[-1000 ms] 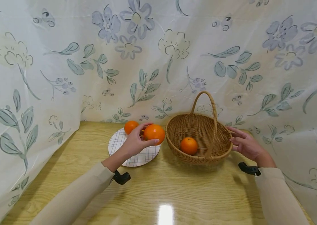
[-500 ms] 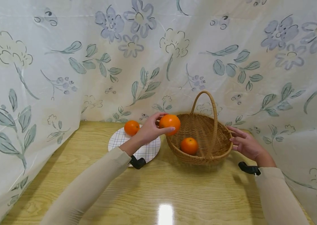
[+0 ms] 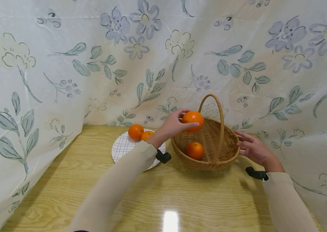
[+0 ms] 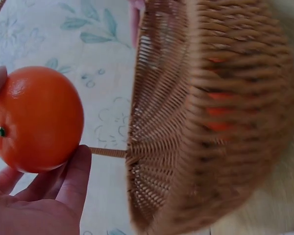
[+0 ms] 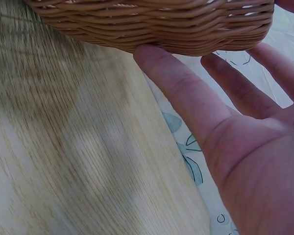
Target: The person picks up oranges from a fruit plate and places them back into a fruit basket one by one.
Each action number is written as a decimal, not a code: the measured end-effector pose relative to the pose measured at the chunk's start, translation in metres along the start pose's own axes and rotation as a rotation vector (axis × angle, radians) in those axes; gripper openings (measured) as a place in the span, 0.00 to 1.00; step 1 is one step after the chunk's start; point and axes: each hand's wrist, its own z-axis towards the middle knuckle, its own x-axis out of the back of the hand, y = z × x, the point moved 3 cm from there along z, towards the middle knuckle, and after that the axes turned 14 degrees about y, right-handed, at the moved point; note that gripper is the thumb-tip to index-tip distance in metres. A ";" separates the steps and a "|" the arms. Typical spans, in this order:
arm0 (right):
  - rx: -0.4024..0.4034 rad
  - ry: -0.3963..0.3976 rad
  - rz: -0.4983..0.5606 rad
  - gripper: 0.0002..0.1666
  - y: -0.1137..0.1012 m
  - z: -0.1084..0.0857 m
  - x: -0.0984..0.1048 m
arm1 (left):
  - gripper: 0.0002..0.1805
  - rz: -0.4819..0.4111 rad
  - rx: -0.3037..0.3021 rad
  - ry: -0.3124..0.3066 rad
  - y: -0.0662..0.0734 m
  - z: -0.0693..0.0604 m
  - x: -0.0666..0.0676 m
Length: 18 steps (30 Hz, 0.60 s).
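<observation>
Held between the thumb and fingers of my left hand is an orange, raised over the left part of the wicker basket. The left wrist view shows this orange beside the basket's opening, apart from the weave. Inside the basket lies another orange. My right hand touches the basket's right side with extended fingers; in the right wrist view the fingertips meet the woven wall from outside. Two more oranges, one at the back and one partly hidden by my left wrist, sit on the plate.
The basket's tall arched handle rises across its right half. All stands on a wood-grain table. A flowered cloth hangs behind and at both sides, close to the basket's back.
My left hand has carried the orange rightward and slightly up, from above the plate to over the basket. A second orange on the plate has come into view. My right hand stays in place.
</observation>
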 end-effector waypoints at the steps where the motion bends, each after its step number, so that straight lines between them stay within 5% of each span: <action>1: -0.001 0.004 0.000 0.39 0.000 0.000 0.001 | 0.37 -0.006 0.008 0.004 0.001 0.003 -0.004; 18: -0.002 0.014 -0.026 0.39 -0.003 0.006 0.001 | 0.37 -0.182 0.164 0.094 -0.006 0.037 -0.054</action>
